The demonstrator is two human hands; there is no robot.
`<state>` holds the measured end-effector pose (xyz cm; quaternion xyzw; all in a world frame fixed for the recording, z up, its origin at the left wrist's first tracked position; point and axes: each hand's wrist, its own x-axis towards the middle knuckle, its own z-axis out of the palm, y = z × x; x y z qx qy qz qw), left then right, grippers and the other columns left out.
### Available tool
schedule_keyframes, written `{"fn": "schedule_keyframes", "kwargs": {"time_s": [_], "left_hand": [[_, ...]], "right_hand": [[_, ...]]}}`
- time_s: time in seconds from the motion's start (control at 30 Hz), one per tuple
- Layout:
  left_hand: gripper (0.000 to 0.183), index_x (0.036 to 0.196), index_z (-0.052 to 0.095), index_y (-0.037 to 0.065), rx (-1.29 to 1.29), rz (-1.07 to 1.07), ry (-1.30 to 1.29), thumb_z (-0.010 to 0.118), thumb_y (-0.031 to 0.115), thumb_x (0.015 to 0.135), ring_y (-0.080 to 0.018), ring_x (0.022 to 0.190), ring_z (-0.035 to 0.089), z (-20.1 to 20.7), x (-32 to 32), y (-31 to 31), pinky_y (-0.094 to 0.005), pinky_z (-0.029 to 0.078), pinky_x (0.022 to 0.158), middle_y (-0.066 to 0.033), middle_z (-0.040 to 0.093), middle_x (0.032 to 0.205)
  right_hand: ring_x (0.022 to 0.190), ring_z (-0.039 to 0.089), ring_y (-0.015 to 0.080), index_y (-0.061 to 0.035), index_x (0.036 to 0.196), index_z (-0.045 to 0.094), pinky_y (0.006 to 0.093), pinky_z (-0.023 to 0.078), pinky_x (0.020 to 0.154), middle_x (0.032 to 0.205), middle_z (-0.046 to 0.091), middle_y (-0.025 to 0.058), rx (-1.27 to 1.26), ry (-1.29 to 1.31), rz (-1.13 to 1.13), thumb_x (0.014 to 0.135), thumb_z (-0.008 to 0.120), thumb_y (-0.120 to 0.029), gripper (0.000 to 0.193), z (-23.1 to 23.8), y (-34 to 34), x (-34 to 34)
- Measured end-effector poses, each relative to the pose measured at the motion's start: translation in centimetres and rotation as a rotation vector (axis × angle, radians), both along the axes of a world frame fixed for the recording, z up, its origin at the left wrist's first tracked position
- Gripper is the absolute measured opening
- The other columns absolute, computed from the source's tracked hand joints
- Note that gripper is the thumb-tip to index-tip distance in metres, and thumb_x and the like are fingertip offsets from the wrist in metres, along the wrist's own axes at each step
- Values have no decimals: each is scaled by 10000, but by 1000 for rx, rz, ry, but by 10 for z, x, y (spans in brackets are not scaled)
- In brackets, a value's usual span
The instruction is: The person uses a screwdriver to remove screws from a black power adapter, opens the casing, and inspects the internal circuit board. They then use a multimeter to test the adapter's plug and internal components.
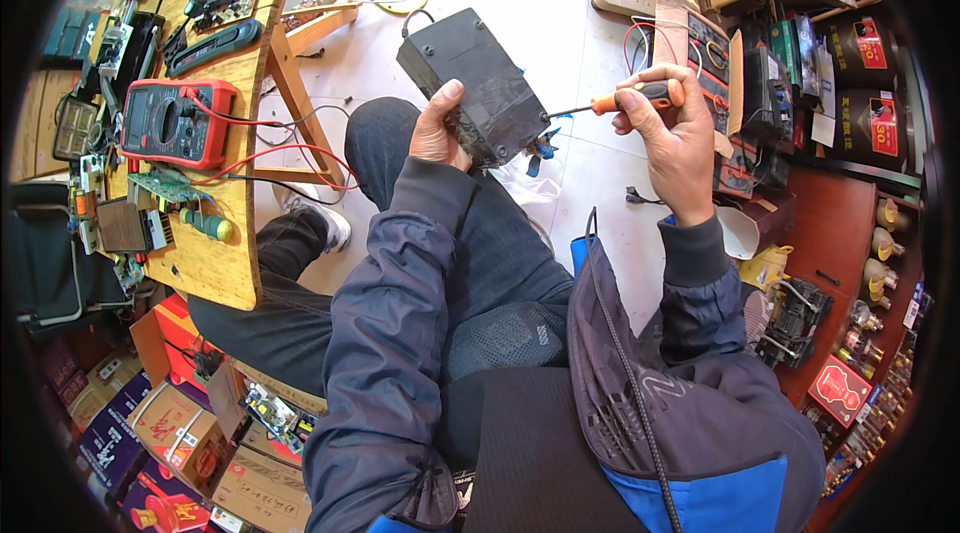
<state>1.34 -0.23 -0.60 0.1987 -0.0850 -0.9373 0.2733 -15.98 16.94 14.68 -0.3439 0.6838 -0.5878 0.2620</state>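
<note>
Black box (492, 81), held near the left knee (376, 138), clasped in the left grip (438, 135); screwdriver (607, 104) pinched in the right grip (675, 148), tip (556, 114) at a corner. Looks like screw-turning now, calling for straight, steady pressure! Lower left, open carton (228, 398), circuit board (276, 417) apparently inside; farther out, flapped carton (736, 88), dark items (708, 41) within.

Head view: from the person's head, facing downward
Lens: wide fisheye
Bare left hand (437, 140), bare right hand (674, 148): both near

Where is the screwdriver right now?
In the head view, right of centre: the screwdriver is in the right hand, its tip at a corner of the black box the left hand holds.
</note>
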Motion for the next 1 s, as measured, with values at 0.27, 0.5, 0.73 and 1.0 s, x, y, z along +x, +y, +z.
{"fn": "schedule_keyframes", "kwargs": {"time_s": [0.27,0.5,0.73,1.0], "left_hand": [[611,1414,518,-41,-18,4,-11,769,212,918,-359,1231,662,2,1,1,-536,516,1111,-220,654,1334],[577,1370,553,-52,-55,-15,-38,784,175,892,-315,1140,719,6,-2,2,-442,584,1037,-200,692,1256],[592,1385,547,-50,-77,-19,-67,784,192,899,-329,1166,702,3,-2,1,-470,559,1067,-204,686,1280],[594,1378,558,-48,-58,-34,-64,796,200,894,-339,1167,701,-4,-4,-1,-483,556,1072,-205,689,1280]], "right_hand": [[939,749,162,-18,1197,523,256,578,759,967,721,89,46,45,37,1024,673,-56,232,5,-6,2],[970,743,148,-14,1199,521,251,561,794,994,755,114,225,155,131,976,636,17,252,13,-10,-11],[1000,739,152,-13,1150,544,270,561,853,1013,764,116,291,199,199,965,636,22,210,18,-10,-12],[962,721,127,-22,1151,570,285,553,857,944,758,77,212,215,258,984,677,-48,200,16,-15,-15]]}}
